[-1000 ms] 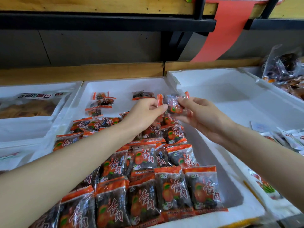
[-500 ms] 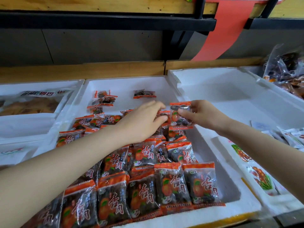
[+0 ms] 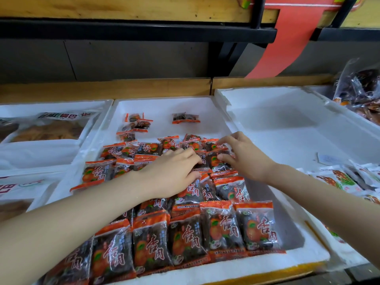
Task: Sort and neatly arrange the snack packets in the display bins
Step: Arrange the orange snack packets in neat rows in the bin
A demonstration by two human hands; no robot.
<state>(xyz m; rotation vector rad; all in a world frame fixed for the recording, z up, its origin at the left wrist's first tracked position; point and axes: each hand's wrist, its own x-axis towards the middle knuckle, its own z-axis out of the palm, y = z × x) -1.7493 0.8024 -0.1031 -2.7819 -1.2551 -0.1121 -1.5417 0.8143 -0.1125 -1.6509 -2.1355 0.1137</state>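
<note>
At far right end of rows inside white foam display bin [image 3: 160,108]: small orange-and-black crinkly plastic snack packet [image 3: 210,146]; likely light, limp, slippery film; best taken by crimped sealed edges, not soft middle; right hand [image 3: 246,159] arched over it, forefinger and thumb pinching its edges; left hand [image 3: 172,175] flat, fingers straight, pressing neighbouring packets [image 3: 203,161] down; both forearms reach forward.

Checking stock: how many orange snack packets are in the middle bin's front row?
6 visible, side by side along the bin's near wall. From the right: first packet, second, third, fourth, fifth, sixth, partly under the left forearm, which may hide more.
</note>
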